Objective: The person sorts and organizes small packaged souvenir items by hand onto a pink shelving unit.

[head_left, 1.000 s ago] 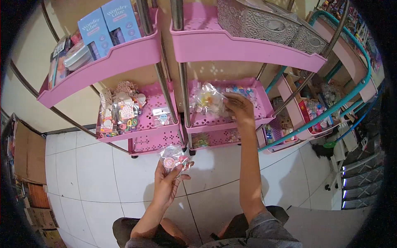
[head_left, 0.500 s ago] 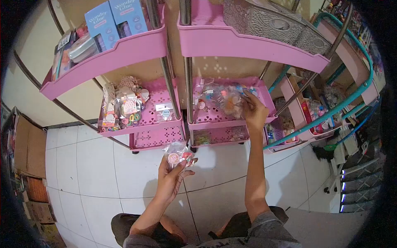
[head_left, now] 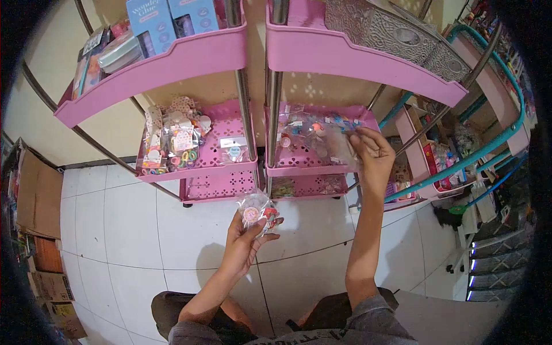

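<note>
My left hand (head_left: 244,238) is closed on small clear plastic packets (head_left: 251,215), one with a round pink label and something red beside it. It holds them in front of the trolleys, above the floor. My right hand (head_left: 375,158) is at the right end of the right trolley's middle tray (head_left: 313,171). A blurred, see-through plastic packet (head_left: 340,148) is pinched in its fingers; its contents cannot be made out. Other small packets (head_left: 299,127) with colourful items lie in that tray, just left of the hand.
Bagged hair ties and cards (head_left: 178,138) fill part of the left trolley's tray (head_left: 198,172). Above stand blue glue boxes (head_left: 152,26) and a grey patterned basket (head_left: 397,34). A teal-framed rack (head_left: 512,126) is at right, cardboard boxes (head_left: 40,195) at left.
My right hand has moved right and slightly down, drawing a packet away from the pile in the tray. The view has shifted a little; my left hand still holds its packets.
</note>
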Motion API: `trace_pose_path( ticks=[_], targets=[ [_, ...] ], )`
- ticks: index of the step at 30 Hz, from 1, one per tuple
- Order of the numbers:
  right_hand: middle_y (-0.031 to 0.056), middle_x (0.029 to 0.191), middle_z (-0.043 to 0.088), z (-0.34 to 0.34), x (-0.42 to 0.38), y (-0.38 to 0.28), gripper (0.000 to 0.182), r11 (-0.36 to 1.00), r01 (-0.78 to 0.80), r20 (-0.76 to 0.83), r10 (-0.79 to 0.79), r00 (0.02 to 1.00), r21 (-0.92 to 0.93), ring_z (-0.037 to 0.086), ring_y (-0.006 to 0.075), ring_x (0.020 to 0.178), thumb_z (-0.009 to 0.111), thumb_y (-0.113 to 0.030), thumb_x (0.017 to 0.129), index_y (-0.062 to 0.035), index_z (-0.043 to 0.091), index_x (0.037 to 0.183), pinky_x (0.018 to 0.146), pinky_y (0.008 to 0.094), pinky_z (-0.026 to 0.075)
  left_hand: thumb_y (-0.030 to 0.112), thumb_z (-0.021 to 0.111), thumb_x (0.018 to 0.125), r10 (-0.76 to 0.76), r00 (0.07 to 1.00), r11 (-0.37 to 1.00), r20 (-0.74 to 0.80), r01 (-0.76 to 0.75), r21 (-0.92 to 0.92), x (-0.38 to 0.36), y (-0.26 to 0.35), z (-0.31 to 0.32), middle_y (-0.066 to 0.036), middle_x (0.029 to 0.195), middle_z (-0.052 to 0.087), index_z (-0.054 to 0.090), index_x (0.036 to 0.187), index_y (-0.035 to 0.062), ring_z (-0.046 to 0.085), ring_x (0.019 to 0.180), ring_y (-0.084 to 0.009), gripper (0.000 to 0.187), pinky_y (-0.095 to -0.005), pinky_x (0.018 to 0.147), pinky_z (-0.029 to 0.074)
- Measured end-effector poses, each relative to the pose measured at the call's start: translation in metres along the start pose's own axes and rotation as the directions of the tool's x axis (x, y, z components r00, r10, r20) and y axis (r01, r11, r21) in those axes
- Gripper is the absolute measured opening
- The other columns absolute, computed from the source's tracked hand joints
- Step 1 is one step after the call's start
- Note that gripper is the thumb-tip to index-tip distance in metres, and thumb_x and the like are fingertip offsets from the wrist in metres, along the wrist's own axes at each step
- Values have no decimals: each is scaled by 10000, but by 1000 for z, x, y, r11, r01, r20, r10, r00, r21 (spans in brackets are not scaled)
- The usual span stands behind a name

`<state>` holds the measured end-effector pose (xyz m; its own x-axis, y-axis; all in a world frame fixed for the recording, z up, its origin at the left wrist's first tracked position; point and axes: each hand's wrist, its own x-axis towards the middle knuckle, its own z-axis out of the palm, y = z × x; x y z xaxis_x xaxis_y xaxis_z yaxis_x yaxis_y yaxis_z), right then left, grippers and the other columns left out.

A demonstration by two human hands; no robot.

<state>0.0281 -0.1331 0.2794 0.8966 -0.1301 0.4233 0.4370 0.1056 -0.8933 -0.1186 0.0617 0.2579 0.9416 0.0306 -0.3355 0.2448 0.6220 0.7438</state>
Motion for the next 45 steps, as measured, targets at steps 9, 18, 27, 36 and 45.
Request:
trace_pose_path(
  ticks=[9,18,27,36,45],
  targets=[
    [123,799,583,59,-51,-32,212,802,-473,377,338,863,364,573,169,745,567,60,663,29,531,870,680,246,480,86,351,833,46,996,992,72,-37,-119,-7,7,7,-150,1070,435,273,1135,23,476,968,-279,318,-373,719,468],
    [137,836,577,72,-74,-21,194,839,-414,257,339,905,352,565,172,787,555,36,700,54,524,891,705,236,464,113,340,826,151,987,977,50,-141,-158,-16,9,9,-154,1112,390,259,1143,21,447,994,-290,340,-431,785,424],
    [101,808,580,89,-116,-1,164,998,-50,-194,43,980,-28,565,153,760,576,60,667,31,555,827,644,233,467,136,385,801,207,978,965,-3,-205,-166,-15,2,9,-121,1097,412,281,1154,40,458,968,-252,381,-426,793,412],
    [92,780,594,61,-116,-7,171,871,178,70,-164,984,-457,579,177,689,609,-22,645,-38,591,814,612,263,449,56,451,791,130,984,989,-122,-138,-61,-12,-2,-2,-92,884,501,357,1002,19,545,764,-178,234,-293,573,500],
    [138,817,576,-23,14,76,305,434,37,6,-73,997,-900,547,316,745,607,-44,591,-21,567,892,683,384,419,30,478,772,116,993,991,0,-116,61,-15,0,4,-121,926,507,355,1028,-1,540,784,-203,286,-323,573,501]
  ],
)
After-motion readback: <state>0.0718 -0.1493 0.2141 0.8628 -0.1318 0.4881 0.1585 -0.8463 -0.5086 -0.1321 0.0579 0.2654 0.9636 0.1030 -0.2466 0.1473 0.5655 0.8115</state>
